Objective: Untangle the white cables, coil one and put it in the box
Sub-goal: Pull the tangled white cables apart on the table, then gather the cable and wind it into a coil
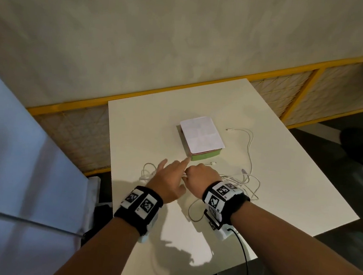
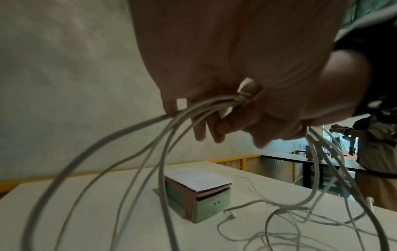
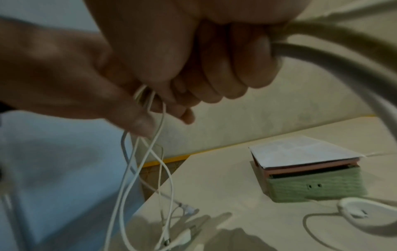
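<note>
On the white table stands a small box with green sides, a pink lid and white paper on top, also in the wrist views. In front of it, my right hand grips a bundle of white cables in a fist. My left hand lies against that fist with straight, spread fingers, its index pointing at the box corner. Cable strands hang from between the hands to the table. One strand trails right of the box.
A yellow-framed partition runs behind the table along a pale wall. A bluish-white surface fills the left side. A black lead hangs from my right wrist unit. Another person stands by a dark table far right.
</note>
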A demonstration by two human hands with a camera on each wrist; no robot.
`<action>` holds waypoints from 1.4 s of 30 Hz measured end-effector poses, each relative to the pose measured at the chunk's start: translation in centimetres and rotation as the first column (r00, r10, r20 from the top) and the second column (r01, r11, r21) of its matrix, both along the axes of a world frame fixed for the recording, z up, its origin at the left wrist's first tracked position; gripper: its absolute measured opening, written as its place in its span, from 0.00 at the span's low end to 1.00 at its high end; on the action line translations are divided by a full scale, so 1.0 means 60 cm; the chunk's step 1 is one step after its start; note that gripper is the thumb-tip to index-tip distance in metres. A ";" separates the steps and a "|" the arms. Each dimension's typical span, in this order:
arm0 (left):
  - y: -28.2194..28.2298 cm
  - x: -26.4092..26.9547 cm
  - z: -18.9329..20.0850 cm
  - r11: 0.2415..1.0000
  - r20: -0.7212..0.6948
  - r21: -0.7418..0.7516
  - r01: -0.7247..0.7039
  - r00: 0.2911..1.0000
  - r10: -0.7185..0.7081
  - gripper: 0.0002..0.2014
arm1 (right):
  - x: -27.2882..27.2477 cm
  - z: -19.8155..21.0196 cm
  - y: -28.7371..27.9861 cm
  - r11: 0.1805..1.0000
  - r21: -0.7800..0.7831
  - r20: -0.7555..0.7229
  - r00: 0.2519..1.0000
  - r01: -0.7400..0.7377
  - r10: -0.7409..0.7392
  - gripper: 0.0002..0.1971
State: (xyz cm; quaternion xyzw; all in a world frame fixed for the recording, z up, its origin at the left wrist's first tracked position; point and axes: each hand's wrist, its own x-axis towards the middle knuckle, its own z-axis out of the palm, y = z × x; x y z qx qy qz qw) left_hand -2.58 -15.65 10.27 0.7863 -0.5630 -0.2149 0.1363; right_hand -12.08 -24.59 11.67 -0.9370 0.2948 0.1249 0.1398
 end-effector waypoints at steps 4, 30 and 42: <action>-0.009 0.012 -0.003 0.995 -0.087 0.054 -0.082 0.992 0.086 0.19 | -0.010 0.012 0.003 0.998 -0.037 0.021 0.999 -0.043 0.044 0.17; 0.081 0.154 0.079 0.949 -0.102 -0.158 -0.273 0.960 0.259 0.31 | -0.157 -0.113 -0.146 0.857 0.374 0.078 0.909 0.353 -0.409 0.41; 0.073 0.158 0.056 0.924 -0.044 -0.098 -0.369 0.929 0.367 0.28 | -0.154 -0.107 -0.125 0.896 0.313 -0.143 0.949 0.314 -0.282 0.24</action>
